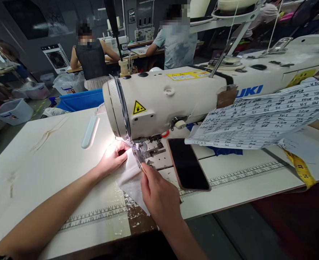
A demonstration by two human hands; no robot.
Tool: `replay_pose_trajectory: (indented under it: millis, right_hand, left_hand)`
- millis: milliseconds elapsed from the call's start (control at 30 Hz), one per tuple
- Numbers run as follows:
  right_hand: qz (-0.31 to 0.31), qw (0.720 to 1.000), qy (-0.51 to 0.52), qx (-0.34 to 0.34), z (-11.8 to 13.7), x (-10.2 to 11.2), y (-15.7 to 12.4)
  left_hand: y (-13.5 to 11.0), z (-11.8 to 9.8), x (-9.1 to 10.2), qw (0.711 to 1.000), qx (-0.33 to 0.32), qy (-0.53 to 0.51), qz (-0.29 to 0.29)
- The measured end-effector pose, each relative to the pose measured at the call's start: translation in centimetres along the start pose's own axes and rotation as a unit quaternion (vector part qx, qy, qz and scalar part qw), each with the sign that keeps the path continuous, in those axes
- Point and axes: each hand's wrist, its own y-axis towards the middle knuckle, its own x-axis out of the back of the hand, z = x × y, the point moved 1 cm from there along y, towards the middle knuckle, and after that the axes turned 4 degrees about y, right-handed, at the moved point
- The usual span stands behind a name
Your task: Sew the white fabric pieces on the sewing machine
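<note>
A small piece of white fabric [129, 177] lies on the table under the needle area [140, 150] of a cream sewing machine [164, 97]. My left hand [112, 157] rests on the fabric's far edge beside the presser foot, fingers curled and pressing it down, brightly lit by the machine lamp. My right hand [159, 195] lies over the fabric's near side, fingers pinched on a thin pointed tool [139, 165] aimed at the presser foot.
A black phone [188, 164] lies right of the needle plate. A printed sheet [262, 119] hangs taped to the machine. A yellow tape measure [301, 169] lies at right. The white table [40, 159] has printed rulers. Two people sit at benches behind, with bins at left.
</note>
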Motion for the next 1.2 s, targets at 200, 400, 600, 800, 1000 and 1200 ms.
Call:
replay_pose_trajectory:
  millis: [200,400,600,800,1000,1200]
  right_hand:
    - [0.002,1.000,-0.031,0.002,0.1,-0.2,0.1]
    - [0.014,0.999,-0.033,0.002,0.2,-0.2,0.0]
    - [0.006,0.999,-0.046,0.007,0.3,-0.2,0.0]
    - [-0.003,0.999,-0.040,0.010,0.2,-0.3,0.0]
    - [-0.001,0.998,-0.063,0.010,0.1,-0.4,0.0]
    - [0.002,0.997,-0.077,0.012,0.2,-0.5,0.1]
  left_hand:
    - [-0.1,-0.5,-0.1,1.000,-0.005,0.006,0.005]
    - [-0.2,-1.4,-0.3,0.993,-0.036,0.114,-0.007]
    - [-0.1,-1.1,-0.3,0.995,-0.037,0.095,-0.006]
    - [0.1,-1.2,-0.1,1.000,-0.001,0.001,-0.021]
    - [0.1,-0.7,-0.2,0.999,-0.022,0.004,-0.025]
    - [0.0,-0.5,0.1,0.972,-0.174,0.155,-0.040]
